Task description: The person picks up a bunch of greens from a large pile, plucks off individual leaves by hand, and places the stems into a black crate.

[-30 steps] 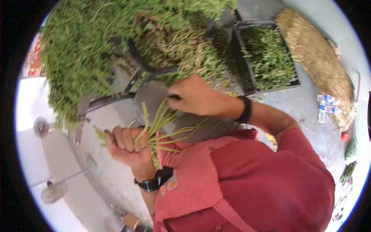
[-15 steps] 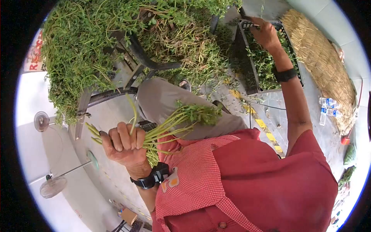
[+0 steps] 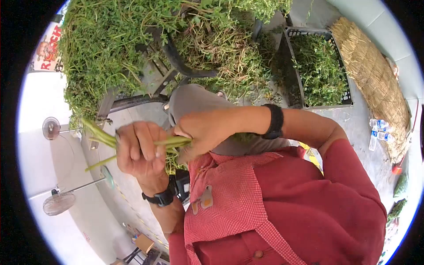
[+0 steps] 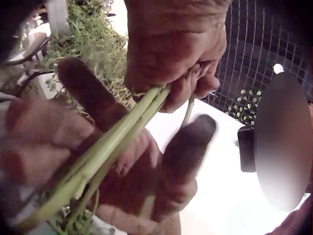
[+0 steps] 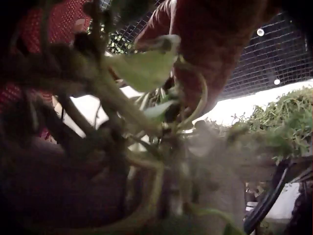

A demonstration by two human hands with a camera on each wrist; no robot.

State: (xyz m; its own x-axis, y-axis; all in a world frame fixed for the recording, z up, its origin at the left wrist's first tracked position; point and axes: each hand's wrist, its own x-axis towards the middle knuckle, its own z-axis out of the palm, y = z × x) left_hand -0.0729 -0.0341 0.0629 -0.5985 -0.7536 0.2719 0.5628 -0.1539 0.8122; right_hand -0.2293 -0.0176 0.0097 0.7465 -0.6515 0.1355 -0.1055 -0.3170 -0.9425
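A bunch of green stems [image 3: 99, 134] runs through the curled fingers of my left hand [image 3: 143, 148], its cut ends sticking out to the left. Close beside it, my right hand [image 3: 205, 132] grips the same bunch. In the left wrist view the right hand [image 4: 176, 54] has its fingers folded round the stems [image 4: 112, 139]. They cross the cupped left palm there, with the thumb [image 4: 188, 152] and one finger standing off them. Blurred leaves [image 5: 146, 68] fill the right wrist view. The right hand and arm hide the bunch's leafy end in the head view.
Heaped greens [image 3: 106, 57] cover a bench at the upper left. A black crate [image 3: 304, 92] of greens stands on the floor at upper right, beside a rolled straw mat [image 3: 375, 84] and plastic bottles [image 3: 379, 132]. Fans [image 3: 59, 204] are at left.
The right hand went from near the stems out over the crate half a second ago. Now it is back at the bunch, gripping it beside the left hand. The view has shifted slightly.
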